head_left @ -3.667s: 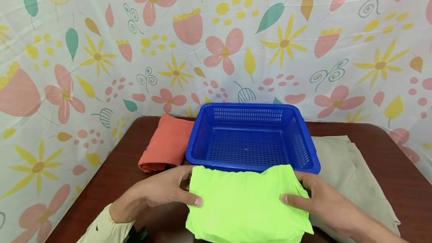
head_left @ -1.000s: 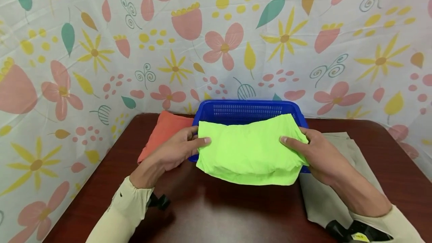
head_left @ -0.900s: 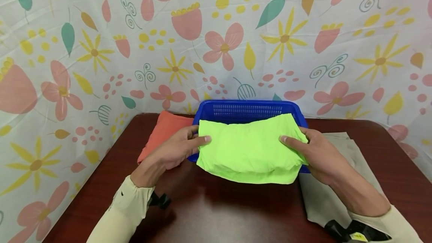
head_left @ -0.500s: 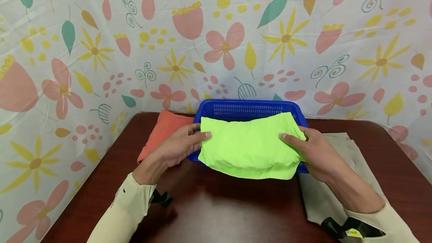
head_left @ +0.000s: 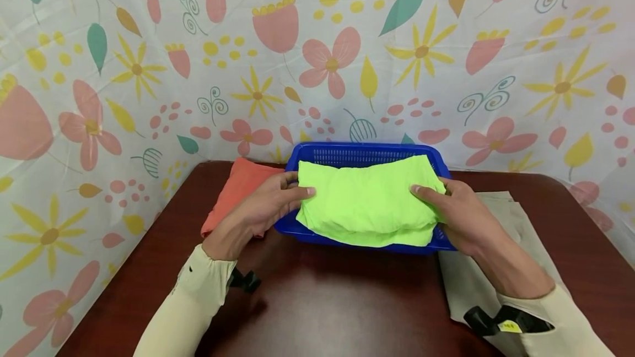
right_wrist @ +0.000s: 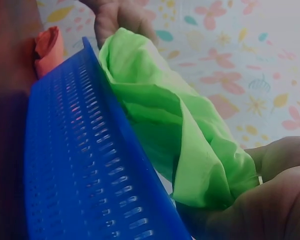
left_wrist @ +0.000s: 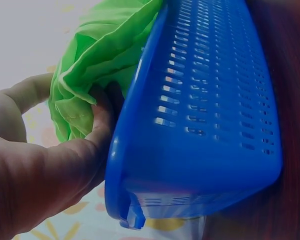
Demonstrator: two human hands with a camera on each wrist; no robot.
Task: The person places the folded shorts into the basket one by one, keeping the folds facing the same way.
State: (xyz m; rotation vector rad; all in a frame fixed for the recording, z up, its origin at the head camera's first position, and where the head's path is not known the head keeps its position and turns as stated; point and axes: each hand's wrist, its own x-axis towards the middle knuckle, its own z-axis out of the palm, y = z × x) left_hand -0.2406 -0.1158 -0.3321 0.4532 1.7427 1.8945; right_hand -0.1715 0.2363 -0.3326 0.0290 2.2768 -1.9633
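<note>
A folded neon-green cloth (head_left: 369,200), likely a garment, is held by its two ends over the blue plastic basket (head_left: 364,150). My left hand (head_left: 268,203) grips its left end, thumb on top and fingers beneath. On the right end, my right hand (head_left: 461,214) pinches it the same way. In the left wrist view the green cloth (left_wrist: 105,55) sits at the basket's rim, with left fingers (left_wrist: 102,120) under it beside the rim. The right wrist view shows the cloth (right_wrist: 180,125) bulging above the basket wall (right_wrist: 90,150). Most of the basket's inside is hidden.
A folded orange-red cloth (head_left: 240,189) lies left of the basket, partly behind my left hand. Folded beige-grey fabric (head_left: 526,252) lies on the right, under my right forearm. The dark brown table (head_left: 317,302) meets a flower-print curtain (head_left: 317,59) at the back.
Both hands have carried the green cloth forward, from in front of the basket to over it. In the last half second it has moved slightly further forward; the grip is unchanged.
</note>
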